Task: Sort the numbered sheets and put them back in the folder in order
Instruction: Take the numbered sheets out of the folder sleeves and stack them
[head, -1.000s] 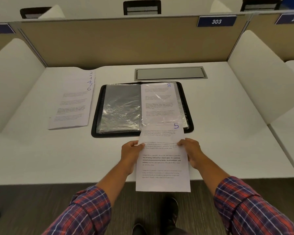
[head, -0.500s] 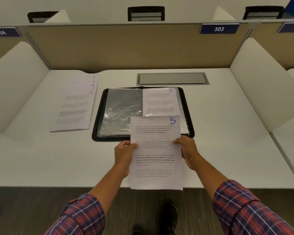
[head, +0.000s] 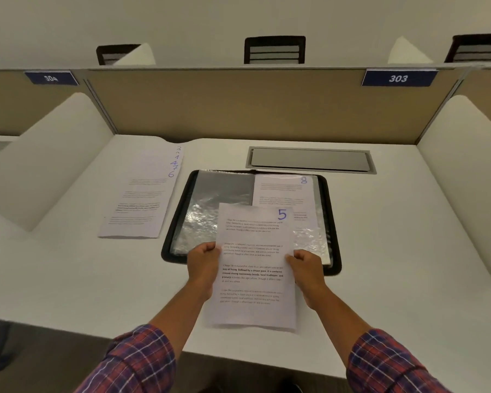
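Pile of loose sheets (head: 142,194) is lying left on the bench (head: 68,279). Left hand (head: 203,263) is pinching sheet 5 (head: 255,268), right hand (head: 306,268) too — fingers (head: 209,249) clamped on its edges, over the open folder (head: 334,236). I'd be laying it staggered, number showing.

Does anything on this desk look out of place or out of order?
The pile left of the folder is fanned, its numbers reading 4, 7, 6: unsorted. Sheet 8 sits in the folder; sheet 5 is out.

Red and blue plaid sleeves (head: 136,361), bare forearms
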Demonstrator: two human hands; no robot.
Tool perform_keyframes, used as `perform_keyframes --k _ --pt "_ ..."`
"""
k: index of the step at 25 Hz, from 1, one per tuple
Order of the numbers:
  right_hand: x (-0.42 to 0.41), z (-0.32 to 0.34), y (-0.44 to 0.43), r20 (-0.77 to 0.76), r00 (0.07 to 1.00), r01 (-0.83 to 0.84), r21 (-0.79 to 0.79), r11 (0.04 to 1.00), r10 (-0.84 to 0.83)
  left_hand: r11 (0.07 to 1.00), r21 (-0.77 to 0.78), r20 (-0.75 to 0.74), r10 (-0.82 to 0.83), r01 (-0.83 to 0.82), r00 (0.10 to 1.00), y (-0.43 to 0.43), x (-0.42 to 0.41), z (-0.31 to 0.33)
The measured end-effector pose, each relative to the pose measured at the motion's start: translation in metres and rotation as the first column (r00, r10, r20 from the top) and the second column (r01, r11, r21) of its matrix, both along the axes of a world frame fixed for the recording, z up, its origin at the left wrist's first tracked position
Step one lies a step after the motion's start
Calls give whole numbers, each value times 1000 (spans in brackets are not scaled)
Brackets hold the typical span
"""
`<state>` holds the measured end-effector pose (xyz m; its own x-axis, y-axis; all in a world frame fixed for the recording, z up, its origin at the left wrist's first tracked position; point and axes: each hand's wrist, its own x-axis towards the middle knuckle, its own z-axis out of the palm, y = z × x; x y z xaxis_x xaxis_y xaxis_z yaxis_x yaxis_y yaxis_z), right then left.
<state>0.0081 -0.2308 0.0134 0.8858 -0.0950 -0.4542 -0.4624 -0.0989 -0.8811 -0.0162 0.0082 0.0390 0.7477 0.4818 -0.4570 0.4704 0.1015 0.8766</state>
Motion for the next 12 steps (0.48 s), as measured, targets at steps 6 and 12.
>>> perform_keyframes --k 6,12 --pt "33 1 48 -12 999 32 -16 999 -32 990 118 3 73 -73 997 44 34 4" --pt "73 1 136 -35 996 83 -57 995 -85 983 165 -8 81 -78 997 135 79 3"
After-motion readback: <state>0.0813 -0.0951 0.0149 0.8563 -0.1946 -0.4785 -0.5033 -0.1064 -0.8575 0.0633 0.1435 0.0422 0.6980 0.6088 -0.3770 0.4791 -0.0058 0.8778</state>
